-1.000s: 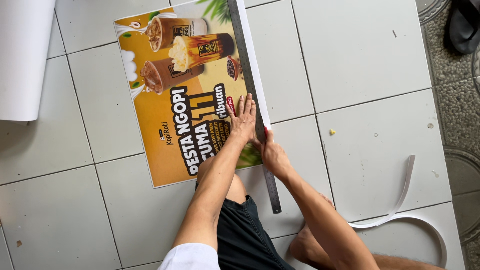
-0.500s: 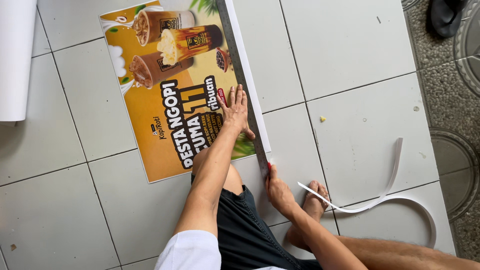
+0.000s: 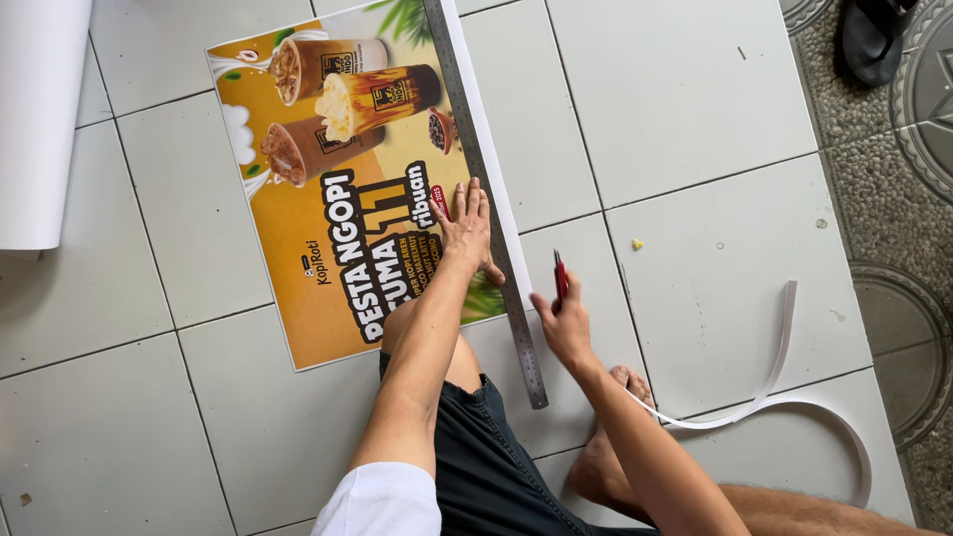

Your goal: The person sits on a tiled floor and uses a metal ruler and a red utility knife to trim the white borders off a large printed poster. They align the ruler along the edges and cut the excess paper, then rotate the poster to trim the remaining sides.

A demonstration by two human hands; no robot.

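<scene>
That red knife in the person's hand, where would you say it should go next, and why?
Probably back against the far end of the metal ruler. The left hand presses the ruler along the poster, whose white margin looks uncut beside it, while the right hand holds the red knife off the ruler's edge. A cut strip lies aside.

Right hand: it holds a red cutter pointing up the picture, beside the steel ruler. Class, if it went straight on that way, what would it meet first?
The right hand with its cutter points along the ruler. Ahead lies the white margin strip of the poster on bare floor tile; nothing else seems in line, though depth is unclear.
</scene>
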